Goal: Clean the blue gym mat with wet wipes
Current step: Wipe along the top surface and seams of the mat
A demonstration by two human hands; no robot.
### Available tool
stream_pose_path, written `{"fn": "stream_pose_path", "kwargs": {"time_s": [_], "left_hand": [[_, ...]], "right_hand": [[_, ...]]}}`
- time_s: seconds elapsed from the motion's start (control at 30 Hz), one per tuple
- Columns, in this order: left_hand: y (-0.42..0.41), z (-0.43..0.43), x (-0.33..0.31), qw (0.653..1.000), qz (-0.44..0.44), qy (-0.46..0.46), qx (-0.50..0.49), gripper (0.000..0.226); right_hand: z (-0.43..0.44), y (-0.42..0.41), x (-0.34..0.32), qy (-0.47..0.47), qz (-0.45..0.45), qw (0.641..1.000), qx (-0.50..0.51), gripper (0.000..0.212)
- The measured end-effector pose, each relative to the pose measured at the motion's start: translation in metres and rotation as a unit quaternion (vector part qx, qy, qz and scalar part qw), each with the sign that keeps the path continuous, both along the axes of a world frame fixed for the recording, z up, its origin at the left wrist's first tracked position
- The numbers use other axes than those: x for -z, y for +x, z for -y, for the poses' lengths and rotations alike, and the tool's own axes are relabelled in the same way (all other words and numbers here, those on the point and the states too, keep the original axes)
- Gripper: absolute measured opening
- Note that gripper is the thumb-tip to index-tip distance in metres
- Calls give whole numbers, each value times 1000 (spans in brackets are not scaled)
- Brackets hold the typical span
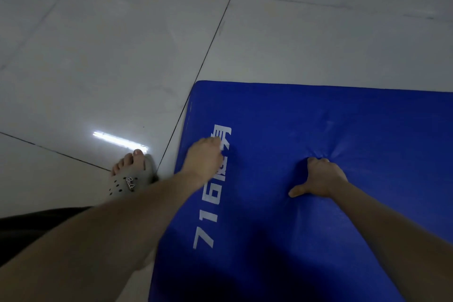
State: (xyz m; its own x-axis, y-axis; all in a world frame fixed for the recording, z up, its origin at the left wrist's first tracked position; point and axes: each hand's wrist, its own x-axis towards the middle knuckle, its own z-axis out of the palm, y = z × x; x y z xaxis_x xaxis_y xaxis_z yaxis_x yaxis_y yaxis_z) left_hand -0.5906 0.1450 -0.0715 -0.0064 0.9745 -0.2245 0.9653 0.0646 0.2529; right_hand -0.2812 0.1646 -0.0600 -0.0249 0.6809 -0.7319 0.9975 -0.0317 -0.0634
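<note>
the mat (331, 117) lies flat on the tiled floor (110, 44), right below my view. my right hand (318, 178) is clenched, fingers dug into its puckered cover. my left hand (203, 158) rests on the white print (221, 193) near the mat's left edge; i can't tell its grip. a sandalled foot (130, 174) stands beside that edge.

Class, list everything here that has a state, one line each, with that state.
left hand: resting on the blue gym mat, over its lettering
right hand: fingers curled, pressing into the mat
blue gym mat: flat on the floor, creased at the right hand
grey sandal: worn, on the floor
</note>
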Motion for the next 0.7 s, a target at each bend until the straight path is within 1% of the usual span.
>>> {"fn": "stream_pose_path", "kwargs": {"time_s": [0.1, 0.17, 0.2, 0.33, 0.43, 0.5, 0.57, 0.63, 0.7], "left_hand": [[-18, -4, -3, 997, -12, 6, -72, 17], [-2, 3, -4, 995, 9, -8, -96, 19], [10, 9, -4, 995, 24, -16, -93, 19], [69, 45, -2, 997, 70, -21, -26, 13], [119, 77, 0, 991, 104, -31, 77, 10], [138, 91, 4, 981, 89, -41, 170, 12], [132, 89, 7, 972, 46, -21, 229, 16], [111, 73, 6, 973, 12, -5, 231, 18], [78, 52, 5, 983, -9, -3, 185, 16]], "right_hand": [[0, -1, 0, -2, 0, 1000, -1, 120], [0, -1, 0, -3, 0, 1000, -3, 120], [0, -1, -1, -4, -1, 1000, -4, 119], [-2, -2, -2, -1, 3, 1000, -5, 117], [-1, -2, -2, 1, 8, 1000, -11, 118], [-1, -1, -2, 4, 11, 1000, -17, 119], [0, -2, -1, 6, 14, 1000, -21, 119], [0, -2, -1, 5, 14, 1000, -21, 119], [-1, -1, -2, -1, 11, 1000, -19, 119]]}}
